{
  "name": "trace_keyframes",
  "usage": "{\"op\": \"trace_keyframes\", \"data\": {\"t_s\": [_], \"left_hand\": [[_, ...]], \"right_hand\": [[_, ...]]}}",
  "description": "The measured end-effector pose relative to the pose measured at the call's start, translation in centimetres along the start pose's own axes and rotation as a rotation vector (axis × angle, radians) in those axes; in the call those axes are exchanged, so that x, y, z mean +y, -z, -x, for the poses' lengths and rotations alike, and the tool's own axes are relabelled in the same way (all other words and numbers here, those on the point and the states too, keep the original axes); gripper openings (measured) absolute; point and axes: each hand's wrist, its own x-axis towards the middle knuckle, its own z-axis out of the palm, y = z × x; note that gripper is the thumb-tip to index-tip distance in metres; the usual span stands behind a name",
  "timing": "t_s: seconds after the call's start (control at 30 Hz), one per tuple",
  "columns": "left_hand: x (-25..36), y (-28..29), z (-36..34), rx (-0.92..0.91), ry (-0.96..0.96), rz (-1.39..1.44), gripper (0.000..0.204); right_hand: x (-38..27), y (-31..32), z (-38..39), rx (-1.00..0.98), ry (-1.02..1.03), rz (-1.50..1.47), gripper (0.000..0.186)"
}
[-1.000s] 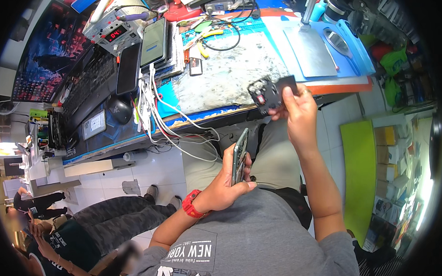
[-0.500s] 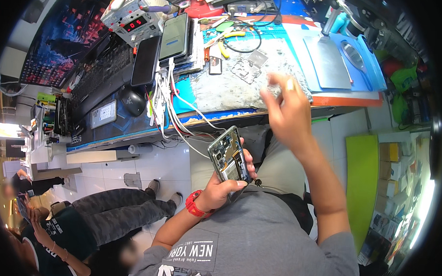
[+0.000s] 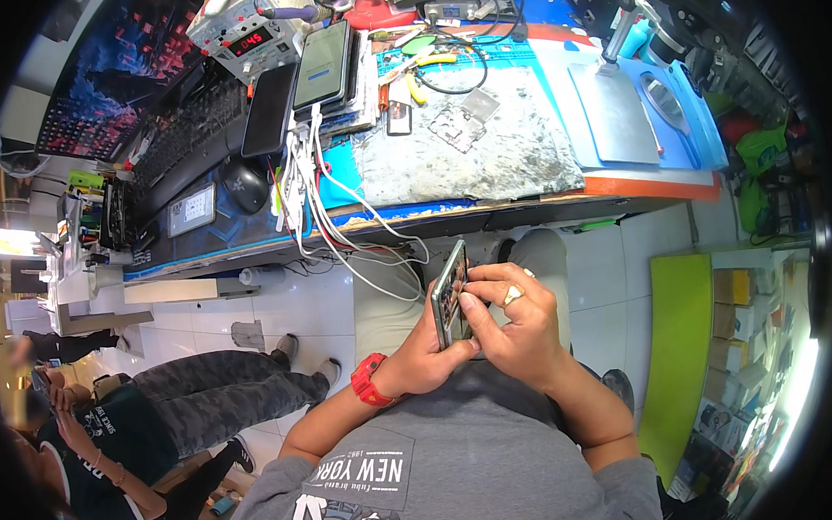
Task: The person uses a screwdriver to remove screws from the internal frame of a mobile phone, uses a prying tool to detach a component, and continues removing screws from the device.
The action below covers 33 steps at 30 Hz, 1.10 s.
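Note:
My left hand (image 3: 419, 350), with a red watch on its wrist, grips an opened phone (image 3: 449, 289) above my lap. The phone stands tilted nearly edge-on, its inner boards facing right and only partly visible. Against that open side, my right hand (image 3: 522, 326) has its thumb and fingers drawn together, a ring on one finger. Whatever its fingertips pinch, if anything, is too small to make out.
On the bench ahead lies a stained grey work mat (image 3: 511, 158) with a metal phone frame piece (image 3: 457, 128) and yellow-handled pliers (image 3: 416, 88). White cables (image 3: 330, 225) hang over the edge. Left are stacked phones (image 3: 322, 69), a power supply (image 3: 250, 39) and a mouse (image 3: 245, 188). Another person (image 3: 117, 428) is at lower left.
My right hand has come down from above the bench edge to the phone, its fingers closing together. The phone has turned from showing its inside to nearly edge-on.

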Motion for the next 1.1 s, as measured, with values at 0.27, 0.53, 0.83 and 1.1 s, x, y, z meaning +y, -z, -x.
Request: {"op": "trace_keyframes", "data": {"t_s": [0.27, 0.53, 0.83, 1.1], "left_hand": [[-0.02, 0.46, 0.16, -0.048, 0.014, -0.119, 0.09], [0.55, -0.08, -0.22, -0.012, -0.035, -0.121, 0.087], [0.28, 0.05, -0.25, -0.001, -0.069, -0.187, 0.087], [0.44, 0.35, -0.28, -0.033, -0.08, -0.235, 0.087]], "right_hand": [[-0.25, 0.19, -0.25, -0.017, 0.059, 0.08, 0.008], [-0.11, -0.07, -0.24, -0.006, 0.111, 0.148, 0.009], [0.12, -0.31, -0.18, -0.004, 0.143, 0.182, 0.01], [0.13, -0.36, -0.13, -0.016, 0.139, 0.189, 0.01]]}}
